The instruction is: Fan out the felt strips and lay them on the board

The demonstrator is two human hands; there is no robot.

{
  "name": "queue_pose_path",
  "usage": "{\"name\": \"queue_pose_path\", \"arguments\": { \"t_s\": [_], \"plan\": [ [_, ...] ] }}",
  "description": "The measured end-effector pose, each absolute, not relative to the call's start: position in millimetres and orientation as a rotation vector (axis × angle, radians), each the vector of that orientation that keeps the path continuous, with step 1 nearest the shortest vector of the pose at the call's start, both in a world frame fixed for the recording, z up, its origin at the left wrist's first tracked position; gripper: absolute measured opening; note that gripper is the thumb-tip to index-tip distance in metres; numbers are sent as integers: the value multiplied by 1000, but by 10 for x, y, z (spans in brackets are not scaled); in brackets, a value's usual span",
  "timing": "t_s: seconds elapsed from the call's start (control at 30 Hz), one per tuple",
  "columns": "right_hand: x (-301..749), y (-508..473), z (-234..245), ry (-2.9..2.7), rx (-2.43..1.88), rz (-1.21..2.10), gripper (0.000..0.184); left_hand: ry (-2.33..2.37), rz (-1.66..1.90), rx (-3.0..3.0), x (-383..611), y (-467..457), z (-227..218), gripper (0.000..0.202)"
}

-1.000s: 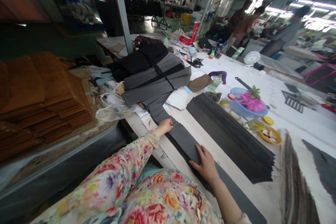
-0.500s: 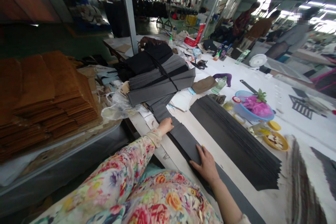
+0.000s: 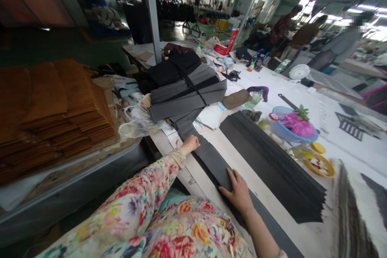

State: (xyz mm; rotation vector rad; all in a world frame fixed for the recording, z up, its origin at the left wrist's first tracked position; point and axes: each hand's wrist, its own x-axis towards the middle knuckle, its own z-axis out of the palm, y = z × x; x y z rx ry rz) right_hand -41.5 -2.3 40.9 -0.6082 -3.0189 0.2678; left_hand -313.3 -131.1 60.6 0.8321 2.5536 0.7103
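Note:
A long stack of dark grey sheets (image 3: pixel 211 159) lies along the near edge of the white table (image 3: pixel 281 88). My left hand (image 3: pixel 191 144) grips the far part of this stack, fingers curled over its edge. My right hand (image 3: pixel 238 189) rests flat on the near part, fingers stretched out on the top sheet. A second, wider fan of dark sheets (image 3: pixel 272 165) lies to the right of my hands.
A tied bundle of grey and black sheets (image 3: pixel 184 86) sits beyond my left hand. Brown sheet stacks (image 3: pixel 51 109) fill the left bench. A blue bowl (image 3: pixel 290 127), yellow lids (image 3: pixel 320 165) and bottles stand at right. Other people (image 3: pixel 305 34) work at the far side.
The view has shifted slightly; both hands stay on the dark sheet stack in the same places.

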Motion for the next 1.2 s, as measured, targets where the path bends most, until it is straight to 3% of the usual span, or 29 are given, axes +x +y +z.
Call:
{"name": "queue_pose_path", "arguments": {
  "t_s": [0.27, 0.47, 0.67, 0.93, 1.2],
  "plan": [
    [-514, -63, 472, -3018, -619, 257, 71, 2579, 745, 780, -3184, -1331, 571, 7],
    [-518, -68, 463, -3035, -621, 240, 71, 2570, 766, 771, -3270, -1333, 536, 23],
    [-505, -51, 400, -3032, -613, 219, 72, 2451, 731, 757, -3427, -1271, 662, 9],
    [-501, -34, 373, -3038, -608, 229, 72, 2301, 699, 743, -3512, -1242, 685, 17],
    [-440, -20, 403, -3029, -608, 238, 71, 2364, 711, 764, -3452, -1190, 588, 11]
  ]
}}
